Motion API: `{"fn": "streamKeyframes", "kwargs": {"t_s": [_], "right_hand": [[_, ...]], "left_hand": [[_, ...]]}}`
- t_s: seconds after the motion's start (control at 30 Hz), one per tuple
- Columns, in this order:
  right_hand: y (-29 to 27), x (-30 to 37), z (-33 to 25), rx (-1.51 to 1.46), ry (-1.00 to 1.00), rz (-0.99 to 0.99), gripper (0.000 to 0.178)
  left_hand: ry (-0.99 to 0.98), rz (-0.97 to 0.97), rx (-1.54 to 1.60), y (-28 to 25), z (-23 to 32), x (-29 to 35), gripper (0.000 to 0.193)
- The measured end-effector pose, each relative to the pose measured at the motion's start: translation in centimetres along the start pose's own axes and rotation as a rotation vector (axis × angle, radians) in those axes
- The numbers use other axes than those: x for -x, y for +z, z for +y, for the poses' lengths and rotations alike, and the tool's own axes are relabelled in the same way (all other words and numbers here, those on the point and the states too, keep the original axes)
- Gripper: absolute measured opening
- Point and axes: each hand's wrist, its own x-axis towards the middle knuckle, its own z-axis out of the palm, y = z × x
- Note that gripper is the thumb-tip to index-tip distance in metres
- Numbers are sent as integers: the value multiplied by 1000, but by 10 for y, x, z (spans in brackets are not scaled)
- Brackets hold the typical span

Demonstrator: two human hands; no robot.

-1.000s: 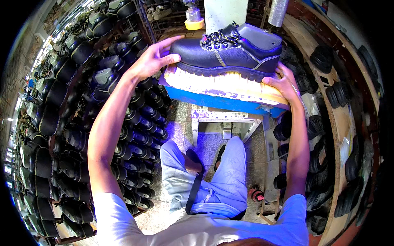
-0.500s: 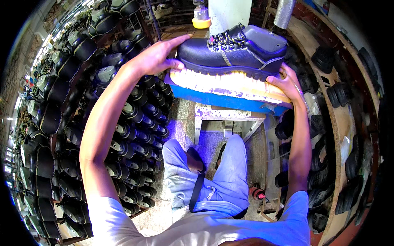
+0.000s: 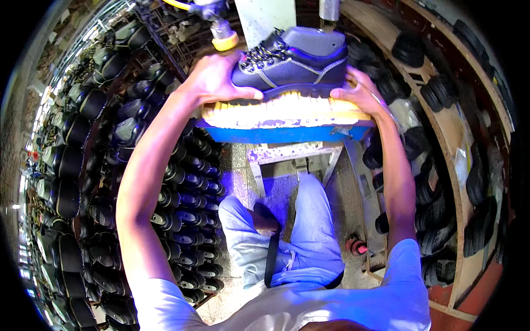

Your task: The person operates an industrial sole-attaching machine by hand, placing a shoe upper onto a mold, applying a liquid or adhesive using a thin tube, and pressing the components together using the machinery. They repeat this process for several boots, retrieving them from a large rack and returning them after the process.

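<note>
A black lace-up shoe point(image 3: 309, 65) with a grey last in its opening rests sole down on a cream pad point(image 3: 287, 113) over a blue base. Around its toe, at the left, my left hand point(image 3: 218, 80) is wrapped, thumb lying along the sole's edge. At the heel my right hand point(image 3: 358, 92) grips the shoe, thumb pressed near the sole. My fingers on the far side are partly hidden. Left of the shoe's laces hangs a metal rod with a yellow ring end point(image 3: 225, 42). A metal cylinder point(image 3: 329, 11) comes down behind the heel.
Racks full of black shoes point(image 3: 72, 182) on lasts stand close at my left. On the right, wooden shelves point(image 3: 441, 127) carry black soles. A white metal frame point(image 3: 295, 153) supports the blue base in front of my knees. A red and black object point(image 3: 356, 246) lies on the floor.
My left hand has shifted further over the toe, its thumb now on the sole edge. The whole view has swung, so the shoe and pad appear further left and more level.
</note>
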Motion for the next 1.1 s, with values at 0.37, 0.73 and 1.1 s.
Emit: {"fn": "streamKeyframes", "kwargs": {"t_s": [0.37, 0.73, 1.1], "right_hand": [[2, 6, 1, 71, -60, -31, 82], [-4, 1, 18, -49, -79, 73, 88], [-4, -2, 23, -8, -65, 96, 74]], "left_hand": [[-119, 81, 75, 15, 1, 6, 90], [-349, 166, 787, 23, -22, 56, 68], [-309, 170, 843, 33, -42, 70, 65]]}}
